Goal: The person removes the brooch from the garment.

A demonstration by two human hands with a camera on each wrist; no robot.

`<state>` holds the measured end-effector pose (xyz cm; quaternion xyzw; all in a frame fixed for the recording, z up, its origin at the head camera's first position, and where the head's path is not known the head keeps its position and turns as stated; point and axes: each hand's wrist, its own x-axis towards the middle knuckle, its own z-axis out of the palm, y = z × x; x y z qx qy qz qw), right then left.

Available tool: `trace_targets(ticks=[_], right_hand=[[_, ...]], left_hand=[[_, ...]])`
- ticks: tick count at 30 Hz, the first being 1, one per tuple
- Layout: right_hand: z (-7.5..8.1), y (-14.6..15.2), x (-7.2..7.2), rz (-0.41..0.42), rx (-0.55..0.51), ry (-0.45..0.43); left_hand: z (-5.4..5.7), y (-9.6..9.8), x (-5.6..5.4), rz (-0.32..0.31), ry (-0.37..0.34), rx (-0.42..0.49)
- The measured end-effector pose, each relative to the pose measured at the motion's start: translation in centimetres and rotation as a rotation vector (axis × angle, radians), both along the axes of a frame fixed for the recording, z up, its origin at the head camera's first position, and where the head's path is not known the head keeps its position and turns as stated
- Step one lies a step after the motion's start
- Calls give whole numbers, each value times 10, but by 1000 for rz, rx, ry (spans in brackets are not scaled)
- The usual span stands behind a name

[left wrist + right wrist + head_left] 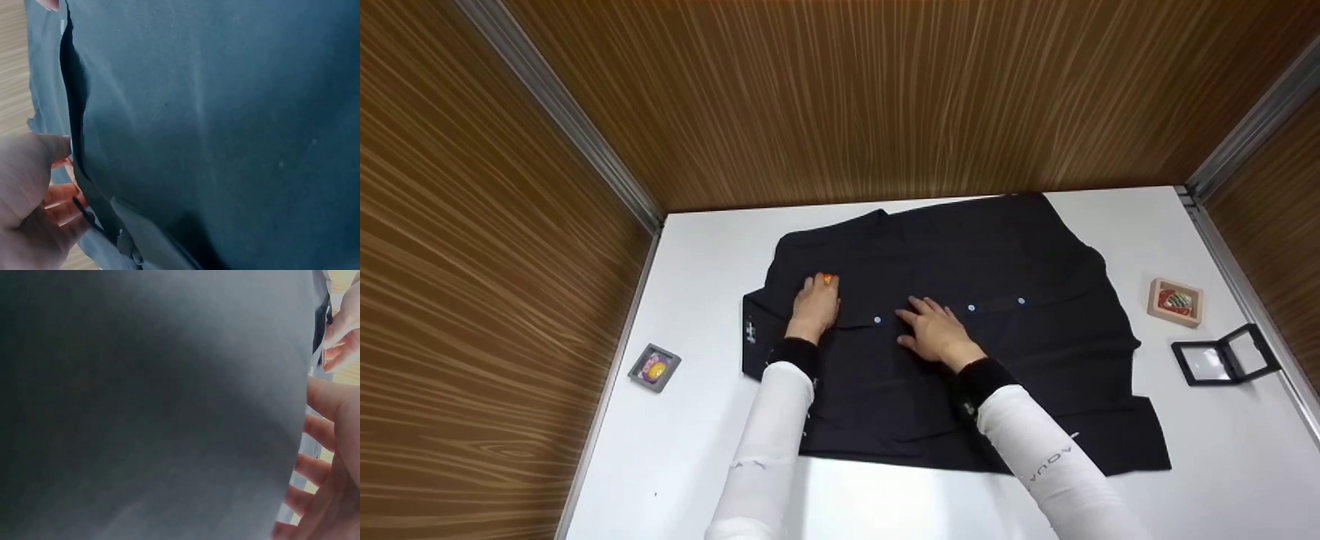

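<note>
A black shirt [1057,352] lies spread flat on the white table, with white buttons [971,307] along its front. My left hand [814,306] is over the chest at the collar side, its thumb and fingers curled around a small orange-and-red piece [828,278]. In the left wrist view, that piece [70,167] shows between thumb and fingers, right at an edge of the cloth; its kind is mostly hidden. My right hand [934,331] rests with fingers spread on the shirt front, beside the button row. The right wrist view shows its fingers [312,469] along the cloth.
A grey box [655,367] with a yellow-and-purple piece stands left of the shirt. On the right are a pale wooden box [1175,301] with a red-and-green piece and an unfolded black frame [1226,358]. Wood-grain panels [840,105] enclose the table at the back and sides.
</note>
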<state>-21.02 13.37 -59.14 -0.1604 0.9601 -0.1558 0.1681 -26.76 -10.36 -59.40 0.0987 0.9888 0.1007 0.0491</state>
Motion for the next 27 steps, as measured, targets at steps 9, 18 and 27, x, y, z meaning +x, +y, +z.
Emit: trace_targets(ticks=[9, 18, 27], right_hand=[[0, -3, 0, -4, 5, 18], [1, -4, 0, -13, 7, 21], [0, -4, 0, -10, 6, 23]], left_hand=[[-4, -2, -3, -6, 152, -75], [-2, -9, -6, 125, 203, 223], [-2, -17, -5, 216, 133, 415]])
